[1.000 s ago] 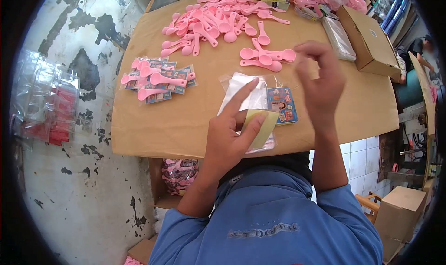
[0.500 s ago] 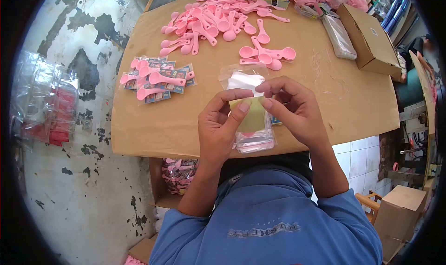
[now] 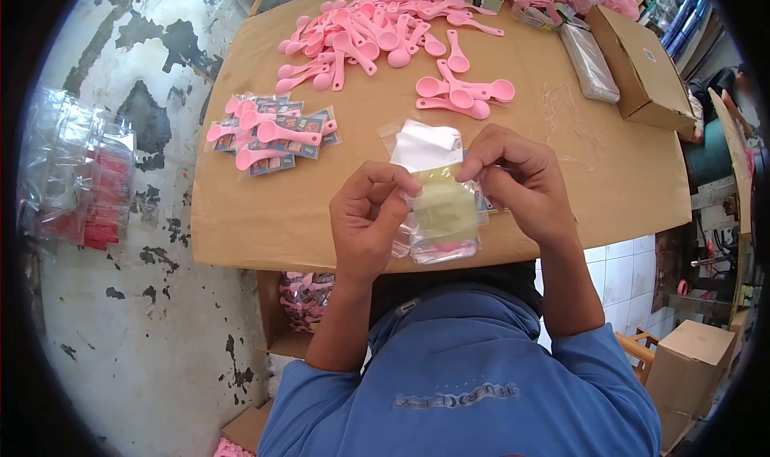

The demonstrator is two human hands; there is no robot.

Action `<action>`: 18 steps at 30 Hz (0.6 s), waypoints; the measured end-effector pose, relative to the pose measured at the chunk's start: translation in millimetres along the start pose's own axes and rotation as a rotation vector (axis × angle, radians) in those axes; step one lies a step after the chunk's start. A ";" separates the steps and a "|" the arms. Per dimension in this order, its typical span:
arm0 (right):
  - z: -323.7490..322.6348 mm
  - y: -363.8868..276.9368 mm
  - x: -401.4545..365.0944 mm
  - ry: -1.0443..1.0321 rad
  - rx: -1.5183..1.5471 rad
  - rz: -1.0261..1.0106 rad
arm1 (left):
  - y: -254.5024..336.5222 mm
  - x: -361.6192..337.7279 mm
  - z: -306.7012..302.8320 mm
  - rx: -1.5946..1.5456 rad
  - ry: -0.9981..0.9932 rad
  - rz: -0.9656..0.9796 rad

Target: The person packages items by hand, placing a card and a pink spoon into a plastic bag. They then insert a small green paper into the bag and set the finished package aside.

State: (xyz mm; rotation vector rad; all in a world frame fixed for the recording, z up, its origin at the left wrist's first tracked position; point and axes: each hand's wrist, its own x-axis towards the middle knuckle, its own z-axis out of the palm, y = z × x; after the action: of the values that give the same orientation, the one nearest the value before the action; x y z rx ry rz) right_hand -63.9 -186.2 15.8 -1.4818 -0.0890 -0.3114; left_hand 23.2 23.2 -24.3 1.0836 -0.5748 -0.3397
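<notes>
A yellow-green card (image 3: pixel 446 204) lies inside a clear plastic bag (image 3: pixel 449 253) above the near edge of the brown-covered table (image 3: pixel 265 232). The left hand (image 3: pixel 367 214) pinches the bag's upper left edge, fingers curled; the right hand (image 3: pixel 517 186) pinches its upper right corner, thumb and forefinger nearly closed. Left of the bag lie packets with pink spoons (image 3: pixel 273 136); beyond it, loose pink measuring spoons (image 3: pixel 461 98); far right, a cardboard box (image 3: pixel 642 72).

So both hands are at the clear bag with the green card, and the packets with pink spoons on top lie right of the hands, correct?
Not quite: the head view shows the packets to the left of the left hand, not right. The rest holds.
</notes>
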 end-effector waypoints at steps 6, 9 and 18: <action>-7.0 -0.3 1.9 -0.078 0.010 0.031 | 3.1 1.8 2.1 -0.152 0.032 -0.046; 4.5 1.7 1.4 0.000 0.021 0.048 | 10.0 2.1 11.5 -0.007 0.008 -0.150; -14.7 -8.1 -0.2 -0.001 -0.025 0.067 | 17.2 3.5 2.9 0.098 -0.036 -0.197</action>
State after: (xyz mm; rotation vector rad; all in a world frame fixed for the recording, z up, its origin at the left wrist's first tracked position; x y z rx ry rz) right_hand -68.0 -201.1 22.1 -1.5064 -0.0359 -0.2582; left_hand 24.1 26.8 -6.9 1.2341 -0.5223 -0.5077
